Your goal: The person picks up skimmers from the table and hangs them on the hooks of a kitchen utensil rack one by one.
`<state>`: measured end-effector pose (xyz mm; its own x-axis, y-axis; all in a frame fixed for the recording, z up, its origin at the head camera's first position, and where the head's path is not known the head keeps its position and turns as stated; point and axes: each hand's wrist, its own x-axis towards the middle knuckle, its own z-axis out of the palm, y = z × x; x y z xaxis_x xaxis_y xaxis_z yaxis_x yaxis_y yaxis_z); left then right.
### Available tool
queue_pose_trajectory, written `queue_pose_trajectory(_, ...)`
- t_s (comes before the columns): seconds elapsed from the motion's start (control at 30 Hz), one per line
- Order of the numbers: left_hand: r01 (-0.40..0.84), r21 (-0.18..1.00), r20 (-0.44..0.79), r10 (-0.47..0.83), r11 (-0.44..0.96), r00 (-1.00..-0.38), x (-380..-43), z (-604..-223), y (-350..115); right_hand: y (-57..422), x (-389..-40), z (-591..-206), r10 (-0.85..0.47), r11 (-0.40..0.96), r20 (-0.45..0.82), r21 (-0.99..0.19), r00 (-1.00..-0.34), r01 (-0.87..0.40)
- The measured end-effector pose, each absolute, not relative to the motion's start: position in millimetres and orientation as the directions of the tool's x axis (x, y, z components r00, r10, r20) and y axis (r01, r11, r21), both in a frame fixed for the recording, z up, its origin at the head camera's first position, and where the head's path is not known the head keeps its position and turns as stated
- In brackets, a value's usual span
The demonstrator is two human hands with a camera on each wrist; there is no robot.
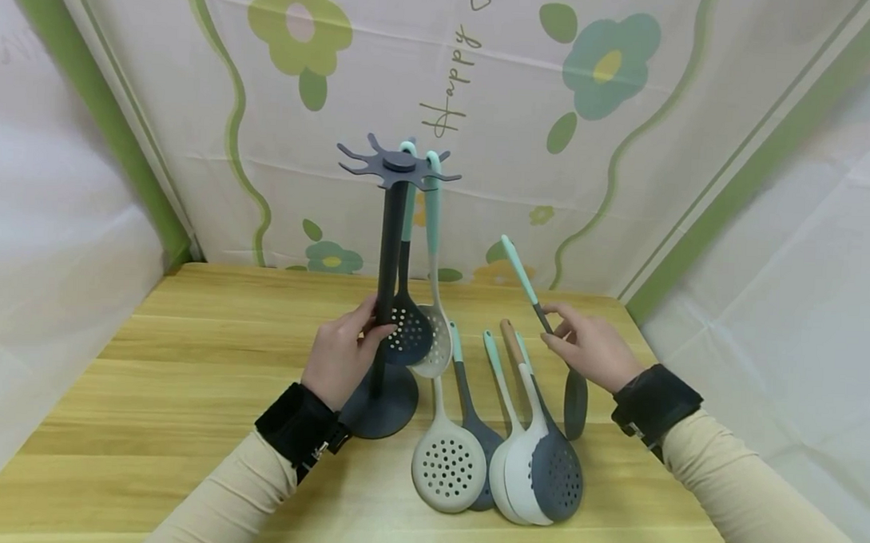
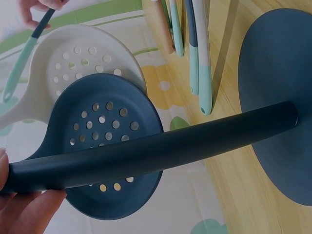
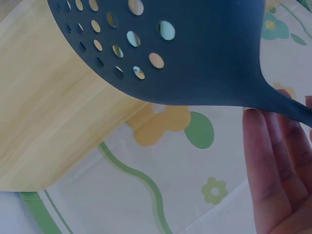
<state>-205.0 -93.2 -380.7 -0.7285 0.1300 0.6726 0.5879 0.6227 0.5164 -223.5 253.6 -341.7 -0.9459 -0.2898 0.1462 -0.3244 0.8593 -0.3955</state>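
My left hand (image 1: 337,354) grips the dark post (image 1: 390,254) of a utensil stand, which stands upright on a round base (image 1: 383,413). From its hooked top (image 1: 399,162) hang a dark skimmer (image 2: 61,129) and a light skimmer (image 2: 97,39), both with mint handles. Over to the right, my right hand (image 1: 592,350) pinches another dark skimmer (image 3: 209,58) by its shaft. Its mint handle (image 1: 519,268) points up and left, and its holed head hangs below the hand, seen edge-on in the head view. The right wrist view shows only part of the fingers.
On the wooden table (image 1: 186,391), several utensils lie between the stand and my right hand: a beige skimmer (image 1: 448,470), a dark utensil (image 1: 472,409) partly beneath it, and an overlapping group topped by a dark skimmer (image 1: 559,477). Behind hangs a flowered cloth (image 1: 495,186).
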Motion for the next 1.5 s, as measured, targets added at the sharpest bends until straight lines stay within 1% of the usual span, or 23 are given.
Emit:
queue_pose_trajectory(0.27, 0.586, 0.516, 0.675, 0.124, 0.625, -0.727, -206, -383, -94, 251, -222, -336, -0.305, 0.840, 0.189, -0.409, -0.934, -0.357)
queue_pose_trajectory(0.77, 0.581, 0.530, 0.664, 0.123, 0.618, -0.737, -205, -383, -94, 244, -219, -329, -0.287, 0.821, 0.286, -0.419, -0.914, -0.389)
queue_pose_trajectory(1.07, 0.582, 0.530, 0.666, 0.122, 0.617, -0.736, -204, -382, -94, 241, -219, -324, -0.294, 0.799, 0.389, -0.402, -0.873, -0.448)
queue_pose_trajectory(1.3, 0.574, 0.535, 0.658, 0.120, 0.620, -0.743, -204, -382, -94, 235, -214, -317, -0.268, 0.774, 0.379, -0.464, -0.886, -0.432)
queue_pose_trajectory(1.5, 0.576, 0.538, 0.656, 0.123, 0.616, -0.744, -205, -383, -94, 231, -210, -313, -0.265, 0.760, 0.379, -0.484, -0.887, -0.434)
